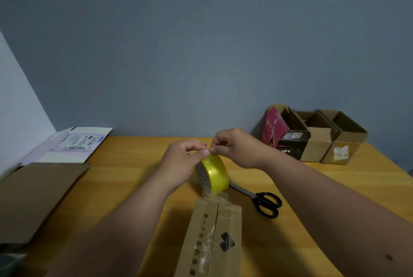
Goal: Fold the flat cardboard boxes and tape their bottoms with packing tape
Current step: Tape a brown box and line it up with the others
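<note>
Right now the yellow packing tape roll (213,172) stands on edge at the far end of a folded cardboard box (214,236), which lies on the bench (134,176) at six o'clock in the view. The left hand (182,160) grips the roll's top from nine o'clock, and the right hand (237,148) pinches at the rim from two o'clock, apparently picking at the loose tape end. The roll looks light and stiff, its film glossy and likely slippery, so holding it by the core and flat sides should serve better than by the slick outer face. Its hole axis runs roughly nine to three o'clock. The box is light but stiff; its long axis and centre seam run twelve to six o'clock, so tape should be drawn toward six. Scissors (257,199) lie just beside the roll at four o'clock, blades pointing toward ten.
</note>
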